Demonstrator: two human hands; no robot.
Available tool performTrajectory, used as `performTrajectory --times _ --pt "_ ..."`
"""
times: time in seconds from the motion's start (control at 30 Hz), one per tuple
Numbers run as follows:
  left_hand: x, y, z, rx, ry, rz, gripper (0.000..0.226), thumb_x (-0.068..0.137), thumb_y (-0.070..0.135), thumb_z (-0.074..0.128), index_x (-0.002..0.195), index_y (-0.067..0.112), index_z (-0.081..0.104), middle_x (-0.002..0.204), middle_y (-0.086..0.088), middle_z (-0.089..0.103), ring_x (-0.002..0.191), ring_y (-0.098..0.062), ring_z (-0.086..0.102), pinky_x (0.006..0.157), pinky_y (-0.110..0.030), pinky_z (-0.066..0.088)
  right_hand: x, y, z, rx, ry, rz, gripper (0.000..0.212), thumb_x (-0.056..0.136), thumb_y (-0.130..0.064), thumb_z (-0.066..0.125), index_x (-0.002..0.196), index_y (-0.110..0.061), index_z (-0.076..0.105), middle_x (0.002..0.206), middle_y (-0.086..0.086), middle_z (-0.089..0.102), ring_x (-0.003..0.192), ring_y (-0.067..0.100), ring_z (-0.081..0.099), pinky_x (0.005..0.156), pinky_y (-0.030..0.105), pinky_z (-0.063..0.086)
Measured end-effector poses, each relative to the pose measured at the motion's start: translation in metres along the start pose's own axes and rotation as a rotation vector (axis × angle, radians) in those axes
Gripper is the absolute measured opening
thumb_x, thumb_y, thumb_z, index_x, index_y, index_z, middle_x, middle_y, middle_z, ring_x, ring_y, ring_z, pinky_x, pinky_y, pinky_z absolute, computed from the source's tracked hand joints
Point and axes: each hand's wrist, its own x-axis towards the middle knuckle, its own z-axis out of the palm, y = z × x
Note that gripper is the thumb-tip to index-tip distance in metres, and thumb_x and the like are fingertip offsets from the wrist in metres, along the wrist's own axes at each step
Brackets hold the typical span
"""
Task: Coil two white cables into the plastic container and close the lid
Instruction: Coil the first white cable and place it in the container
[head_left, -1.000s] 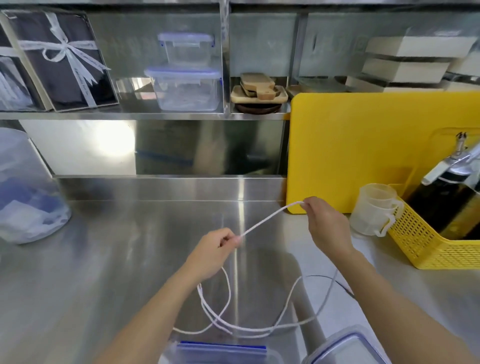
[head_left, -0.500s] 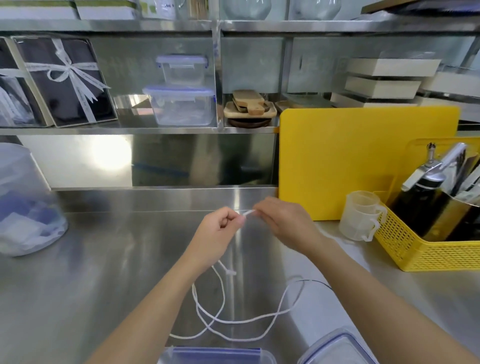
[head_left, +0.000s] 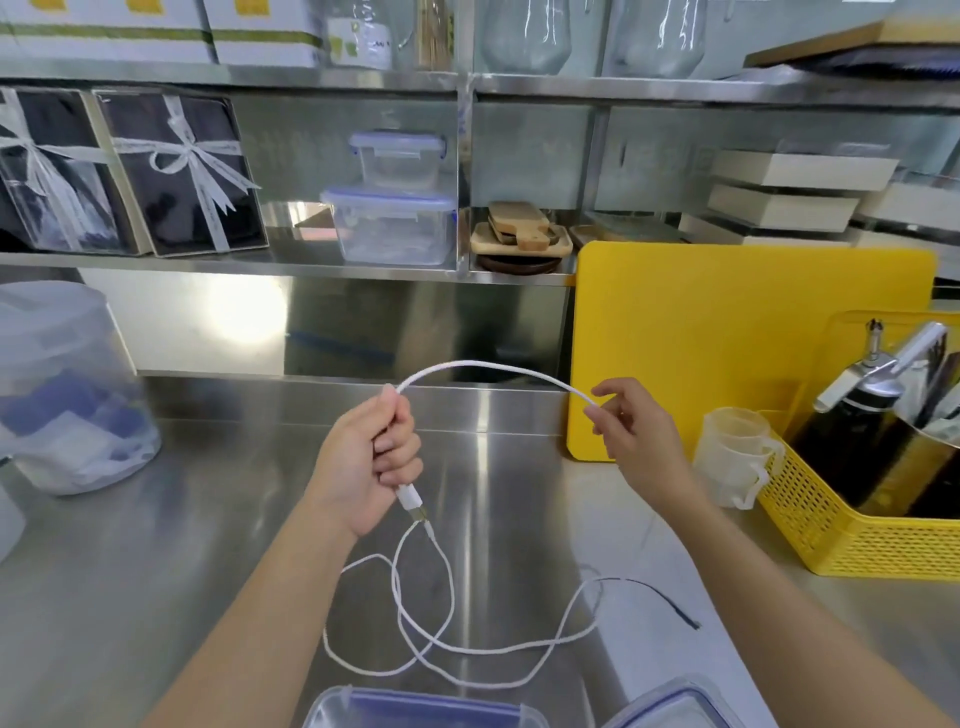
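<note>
My left hand (head_left: 366, 457) is a fist around a white cable (head_left: 493, 368), whose plug (head_left: 410, 500) sticks out below the fist. From the top of the fist the cable arches to the right into the fingertips of my right hand (head_left: 631, 431), which pinch it. More white cable (head_left: 447, 644) lies in loose loops on the steel counter (head_left: 156, 571) below my hands; whether this is one cable or two I cannot tell. The clear plastic container (head_left: 415, 709) with a blue rim sits at the bottom edge, its lid (head_left: 675, 706) lying beside it on the right.
A yellow cutting board (head_left: 727, 338) leans against the back wall. To its right stand a clear measuring cup (head_left: 737, 452) and a yellow basket (head_left: 857, 519) holding a dark bottle. A large clear tub (head_left: 67, 395) stands far left. The shelf above holds lidded containers (head_left: 392, 223).
My hands met half a second ago and have moved apart again. The left hand now grips the cable in a fist near the plug. A length now arches between the hands.
</note>
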Motion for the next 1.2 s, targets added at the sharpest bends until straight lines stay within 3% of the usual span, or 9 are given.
performTrajectory --times 0.1,0.2,0.4,0.57,0.83,0.97,1.03,1.13,1.2 --pt "0.001 0.020 -0.007 -0.211 0.052 0.018 0.041 0.097 0.027 0.034 0.065 0.014 0.054 0.039 0.009 0.033 0.033 -0.005 0.015 0.030 -0.015 0.018 -0.007 0.002 0.007 0.021 0.038 0.009 0.016 0.090 -0.013 0.055 0.095 -0.028 0.049 0.068 0.001 0.057 0.055 0.017 0.047 0.051 0.028 0.038" --pt "-0.003 0.028 -0.007 -0.229 0.055 0.063 0.037 0.097 0.023 0.033 0.073 0.011 0.058 0.041 0.008 0.036 0.035 -0.005 0.017 0.032 -0.016 0.019 -0.013 -0.002 0.017 -0.304 -0.042 -0.148 0.009 0.093 -0.015 0.050 0.097 -0.021 0.054 0.079 0.000 0.060 0.059 0.012 0.049 0.053 0.024 0.037" --pt "-0.012 0.032 -0.007 0.018 0.072 0.126 0.033 0.098 0.015 0.034 0.089 0.008 0.065 0.062 0.003 0.049 0.043 -0.008 0.042 0.039 -0.019 0.037 -0.021 -0.041 0.029 -0.663 -0.398 -0.226 0.015 0.094 -0.017 0.046 0.106 -0.017 0.055 0.101 0.004 0.064 0.084 0.021 0.058 0.070 0.034 0.048" --pt "-0.018 0.022 0.007 0.352 0.078 0.090 0.037 0.100 0.015 0.032 0.082 0.005 0.063 0.096 -0.013 0.066 0.081 -0.032 0.072 0.065 -0.042 0.061 -0.032 -0.089 0.034 -0.793 -0.666 -0.364 0.018 0.092 -0.014 0.046 0.105 -0.016 0.059 0.106 0.006 0.066 0.094 0.024 0.058 0.080 0.036 0.049" --pt "-0.032 0.011 0.032 0.685 -0.276 0.001 0.032 0.092 0.021 0.047 0.066 0.010 0.062 0.055 -0.009 0.065 0.044 -0.019 0.060 0.052 -0.022 0.046 -0.039 -0.131 0.024 -0.539 -0.558 -0.656 0.012 0.088 -0.013 0.054 0.093 -0.016 0.065 0.088 0.002 0.069 0.079 0.017 0.058 0.068 0.030 0.043" --pt "-0.039 0.018 0.031 0.555 -0.358 -0.080 0.034 0.091 0.025 0.046 0.066 0.016 0.067 0.038 0.000 0.048 0.029 -0.008 0.030 0.043 -0.023 0.039 -0.033 -0.122 0.021 -0.307 -0.380 -0.528 0.020 0.081 -0.020 0.068 0.099 -0.012 0.064 0.097 0.001 0.058 0.069 0.006 0.047 0.062 0.028 0.044" --pt "-0.043 0.021 0.030 0.429 -0.412 -0.119 0.031 0.090 0.023 0.047 0.067 0.015 0.066 0.036 0.006 0.041 0.030 -0.005 0.024 0.039 -0.019 0.036 -0.031 -0.119 0.019 -0.201 -0.457 -0.405 0.026 0.082 -0.026 0.066 0.106 -0.018 0.065 0.100 -0.006 0.059 0.079 0.001 0.053 0.069 0.022 0.046" --pt "-0.046 0.023 0.029 0.302 -0.441 -0.157 0.029 0.087 0.020 0.044 0.067 0.012 0.062 0.036 0.010 0.034 0.031 -0.004 0.020 0.037 -0.014 0.027 -0.031 -0.122 0.017 -0.021 -0.632 -0.269 0.013 0.087 -0.025 0.059 0.088 -0.019 0.070 0.075 -0.009 0.065 0.062 -0.002 0.057 0.054 0.009 0.042" --pt "-0.047 0.025 0.027 0.153 -0.422 -0.139 0.024 0.082 0.018 0.046 0.064 0.013 0.060 0.038 0.012 0.027 0.032 -0.005 0.014 0.037 -0.013 0.023 -0.031 -0.120 0.013 0.051 -0.595 -0.212 0.025 0.090 -0.025 0.054 0.070 -0.016 0.067 0.057 -0.010 0.059 0.041 0.002 0.046 0.042 0.011 0.036"
